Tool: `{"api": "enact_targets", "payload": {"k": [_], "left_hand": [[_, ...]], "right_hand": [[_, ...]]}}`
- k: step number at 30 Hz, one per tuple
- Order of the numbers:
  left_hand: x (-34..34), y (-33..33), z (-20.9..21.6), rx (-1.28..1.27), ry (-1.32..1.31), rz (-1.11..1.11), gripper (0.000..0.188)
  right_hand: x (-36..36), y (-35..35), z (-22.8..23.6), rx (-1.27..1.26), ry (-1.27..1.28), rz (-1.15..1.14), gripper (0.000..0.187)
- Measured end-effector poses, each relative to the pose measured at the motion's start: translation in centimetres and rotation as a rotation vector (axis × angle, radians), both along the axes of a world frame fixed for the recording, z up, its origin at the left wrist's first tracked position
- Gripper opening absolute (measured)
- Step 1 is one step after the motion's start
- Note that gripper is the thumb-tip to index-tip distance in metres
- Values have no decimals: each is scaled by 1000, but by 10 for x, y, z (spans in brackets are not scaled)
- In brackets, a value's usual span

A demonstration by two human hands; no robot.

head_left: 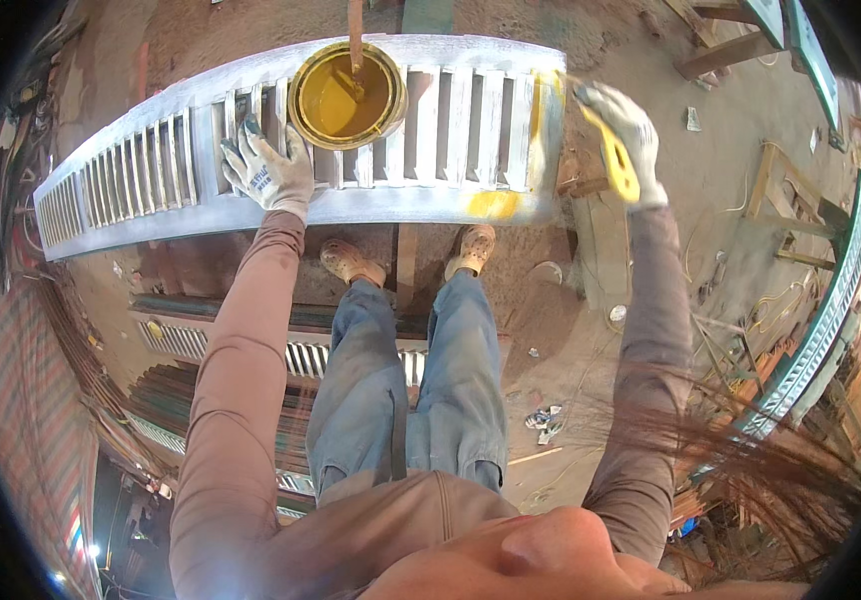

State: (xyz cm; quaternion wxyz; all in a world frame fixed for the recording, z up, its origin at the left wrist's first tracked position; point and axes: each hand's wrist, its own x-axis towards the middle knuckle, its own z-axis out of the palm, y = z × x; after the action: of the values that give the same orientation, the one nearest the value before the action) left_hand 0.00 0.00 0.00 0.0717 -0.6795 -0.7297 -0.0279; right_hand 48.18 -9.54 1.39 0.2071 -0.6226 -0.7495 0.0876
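A long louvred panel (381, 206), coated whitish grey, lies across in front of me. Yellow paint marks its right end and a patch (494, 205) on its near rail. My left hand (273, 172), in a whitish glove with dark fingertips, rests with spread fingers on the slats and near rail. Just right of it, a round can (392, 125) of yellow paint stands on the panel, with a wooden stick (356, 30) in it. My right hand (627, 125), also gloved, grips a yellow-handled paintbrush (618, 165); its tip is at the panel's far right corner, though contact is unclear.
More slatted panels (176, 341) lie on the ground to the left of my legs. At the right stand wooden trestles (776, 190) and a long green-white panel (816, 330). Scraps (547, 420) and cords litter the floor. A striped sheet (31, 420) hangs at far left.
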Motion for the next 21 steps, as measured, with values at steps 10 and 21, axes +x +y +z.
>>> {"api": "enact_targets", "payload": {"k": [10,21], "left_hand": [[-3,-5,-9,13,-13,4,80],[-6,-5,-8,-2,-4,-10,87]], "right_hand": [[-21,-8,6,-88,-104,150,31],[-87,-151,51,-305,48,135,28]]}}
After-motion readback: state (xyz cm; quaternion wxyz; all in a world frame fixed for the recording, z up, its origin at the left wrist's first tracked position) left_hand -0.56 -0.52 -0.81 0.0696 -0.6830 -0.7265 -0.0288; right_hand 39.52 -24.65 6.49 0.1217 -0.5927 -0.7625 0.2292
